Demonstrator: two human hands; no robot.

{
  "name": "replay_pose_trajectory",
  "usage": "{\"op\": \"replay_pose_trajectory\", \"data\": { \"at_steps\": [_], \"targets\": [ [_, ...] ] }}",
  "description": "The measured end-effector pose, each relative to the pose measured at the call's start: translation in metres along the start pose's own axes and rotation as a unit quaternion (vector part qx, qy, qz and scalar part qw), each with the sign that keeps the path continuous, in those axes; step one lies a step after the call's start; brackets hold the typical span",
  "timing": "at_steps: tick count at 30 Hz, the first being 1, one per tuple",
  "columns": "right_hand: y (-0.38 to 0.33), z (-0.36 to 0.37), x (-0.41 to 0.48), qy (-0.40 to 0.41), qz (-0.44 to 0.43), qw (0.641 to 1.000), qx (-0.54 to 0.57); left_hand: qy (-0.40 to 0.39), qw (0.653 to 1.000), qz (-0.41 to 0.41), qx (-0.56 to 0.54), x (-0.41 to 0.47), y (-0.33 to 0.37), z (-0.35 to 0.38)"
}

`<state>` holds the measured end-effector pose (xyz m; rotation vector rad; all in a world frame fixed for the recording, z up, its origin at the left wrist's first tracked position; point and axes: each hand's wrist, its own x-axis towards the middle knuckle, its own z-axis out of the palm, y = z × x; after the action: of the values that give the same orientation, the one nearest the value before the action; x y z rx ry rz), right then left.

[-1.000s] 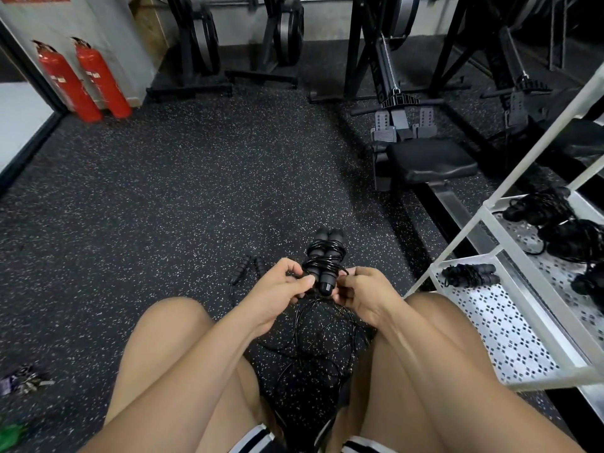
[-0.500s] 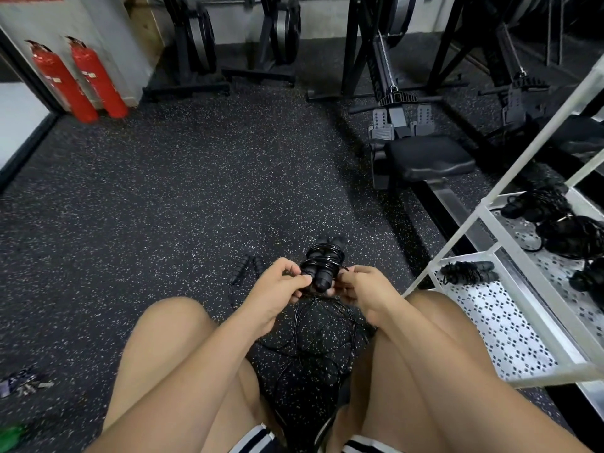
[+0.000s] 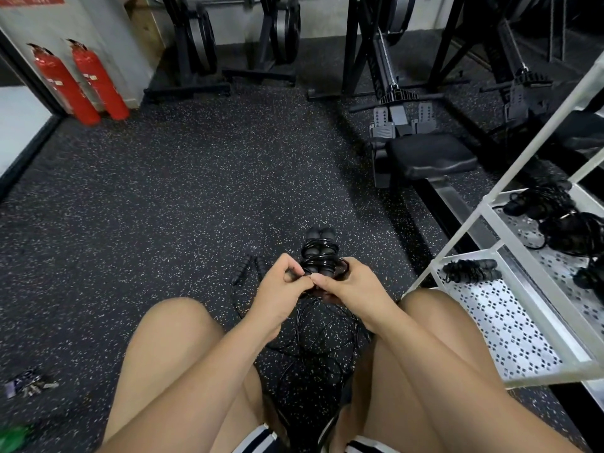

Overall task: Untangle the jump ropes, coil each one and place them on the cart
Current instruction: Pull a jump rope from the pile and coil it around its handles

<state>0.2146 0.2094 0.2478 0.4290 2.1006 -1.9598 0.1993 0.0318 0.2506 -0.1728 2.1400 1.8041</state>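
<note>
Where fingers [image 3: 295, 278] pinch, glossy black jump rope [image 3: 322, 263] wraps its paired handles [image 3: 318, 235].

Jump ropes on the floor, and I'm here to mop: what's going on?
A person sits on the gym floor, coiling a rope. The left hand and right hand pinch its cord where it is wound round the two paired handles; the loose cord lies between the legs. A second rope lies on the floor just left of the hands. Coiled ropes sit on the white cart at the right.
</note>
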Motion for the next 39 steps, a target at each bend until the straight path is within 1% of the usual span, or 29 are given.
{"op": "replay_pose_trajectory", "data": {
  "at_steps": [1, 4, 6, 9, 12, 14, 17, 19, 21, 25, 28, 31, 35, 39],
  "targets": [
    [0.002, -0.002, 0.003, 0.000, 0.000, 1.000, 0.019, -0.006, 1.000, -0.009, -0.011, -0.001, 0.000, 0.000],
    [0.001, -0.007, 0.007, -0.009, 0.042, 0.991, 0.125, -0.012, 0.998, -0.035, -0.054, -0.003, 0.002, 0.000],
    [0.000, -0.005, 0.006, -0.014, 0.050, 0.991, 0.121, 0.001, 0.998, -0.038, -0.049, -0.004, 0.004, 0.002],
    [-0.002, -0.003, 0.007, -0.012, 0.050, 0.992, 0.112, 0.015, 1.000, -0.020, -0.010, -0.003, 0.005, 0.005],
    [-0.004, -0.005, 0.010, -0.013, 0.070, 0.986, 0.150, 0.030, 0.999, 0.003, 0.031, -0.002, 0.005, 0.008],
    [-0.006, -0.004, 0.009, -0.016, 0.078, 0.983, 0.166, 0.043, 0.999, 0.001, 0.026, -0.003, 0.005, 0.009],
    [-0.004, 0.004, 0.005, -0.010, 0.074, 0.985, 0.152, 0.042, 0.999, -0.016, 0.005, -0.003, 0.003, 0.010],
    [0.000, 0.007, 0.007, 0.013, 0.059, 0.991, 0.117, 0.042, 0.999, -0.022, -0.001, -0.004, 0.002, 0.011],
    [0.003, 0.009, 0.008, 0.032, 0.042, 0.996, 0.079, 0.045, 0.999, -0.018, 0.005, -0.004, 0.003, 0.013],
    [0.004, 0.012, 0.006, 0.055, 0.027, 0.997, 0.043, 0.052, 0.998, -0.015, 0.010, -0.004, 0.003, 0.016],
    [0.004, 0.014, 0.006, 0.056, 0.016, 0.998, 0.034, 0.055, 0.997, -0.015, 0.050, -0.005, 0.003, 0.016],
    [0.005, 0.013, 0.005, 0.057, 0.016, 0.998, 0.025, 0.056, 0.996, -0.007, 0.065, -0.004, 0.005, 0.015],
    [0.001, 0.013, 0.002, 0.061, 0.023, 0.998, 0.018, 0.066, 0.995, 0.006, 0.069, -0.003, -0.001, 0.016],
    [-0.004, 0.009, -0.001, 0.060, 0.047, 0.995, 0.063, 0.071, 0.997, 0.005, 0.044, -0.003, -0.001, 0.018]
  ]
}}
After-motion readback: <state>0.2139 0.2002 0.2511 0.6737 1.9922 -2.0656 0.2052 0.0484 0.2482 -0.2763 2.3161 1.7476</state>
